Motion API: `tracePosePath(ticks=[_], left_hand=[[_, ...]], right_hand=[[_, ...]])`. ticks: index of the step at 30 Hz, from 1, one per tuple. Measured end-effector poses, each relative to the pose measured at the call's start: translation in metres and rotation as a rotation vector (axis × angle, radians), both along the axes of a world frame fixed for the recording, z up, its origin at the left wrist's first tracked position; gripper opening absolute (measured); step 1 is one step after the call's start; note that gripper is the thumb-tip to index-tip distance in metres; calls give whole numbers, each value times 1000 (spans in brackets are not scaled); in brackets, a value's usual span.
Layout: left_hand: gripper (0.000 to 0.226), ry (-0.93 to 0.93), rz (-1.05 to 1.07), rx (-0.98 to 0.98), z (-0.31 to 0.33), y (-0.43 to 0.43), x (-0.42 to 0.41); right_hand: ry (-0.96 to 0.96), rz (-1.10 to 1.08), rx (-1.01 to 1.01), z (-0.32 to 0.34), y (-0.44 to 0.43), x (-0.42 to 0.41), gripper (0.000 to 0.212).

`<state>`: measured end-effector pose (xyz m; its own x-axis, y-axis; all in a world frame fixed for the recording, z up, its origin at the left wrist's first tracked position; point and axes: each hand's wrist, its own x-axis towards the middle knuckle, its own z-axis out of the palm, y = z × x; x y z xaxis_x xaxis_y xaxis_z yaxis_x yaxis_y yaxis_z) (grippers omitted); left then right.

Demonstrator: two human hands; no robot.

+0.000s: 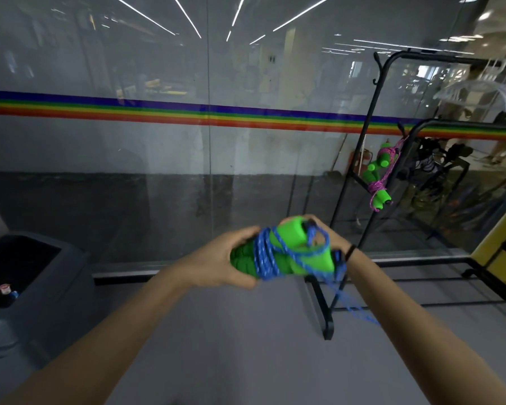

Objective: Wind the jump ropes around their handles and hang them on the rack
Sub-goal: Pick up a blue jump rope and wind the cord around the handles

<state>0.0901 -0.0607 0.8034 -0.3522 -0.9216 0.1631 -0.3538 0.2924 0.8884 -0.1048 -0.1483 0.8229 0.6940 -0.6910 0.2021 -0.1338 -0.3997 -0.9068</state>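
**Blue Jump Rope: Held at Chest Height, Left of Rack**

Surface: smooth grey floor (246,331). Backdrop: reflective glass wall (158,159) with a rainbow stripe (158,111). A dark bin (41,273) stands at left.

The left hand (231,258) wraps curled fingers around one end of the paired green foam handles (292,244). The right hand (332,240) grips the opposite end. The blue braided rope (263,258) coils around both cylinders, and its loose tail hangs down.

On the black tubular rack (362,135) hangs a pink-roped bundle (377,176).
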Motion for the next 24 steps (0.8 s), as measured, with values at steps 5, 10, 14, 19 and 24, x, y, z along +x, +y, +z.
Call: tracePosePath(ticks=[5,10,14,19,24], left_hand=[[59,184,409,11,-1,0,-9],[63,-45,760,-108,-10,-6,-4],[58,-413,781,-87,-12,-9,3],[61,-710,368,-51,-22,-6,11],[63,-543,-61,-173,-19,2,-3]], right_hand=[[141,-14,127,-37,14,11,36],[397,-24,12,-31,34,8,34],[732,90,-400,-4,47,2,23],[781,219,-597,37,44,-6,22],[518,173,-511,48,13,-6,12]])
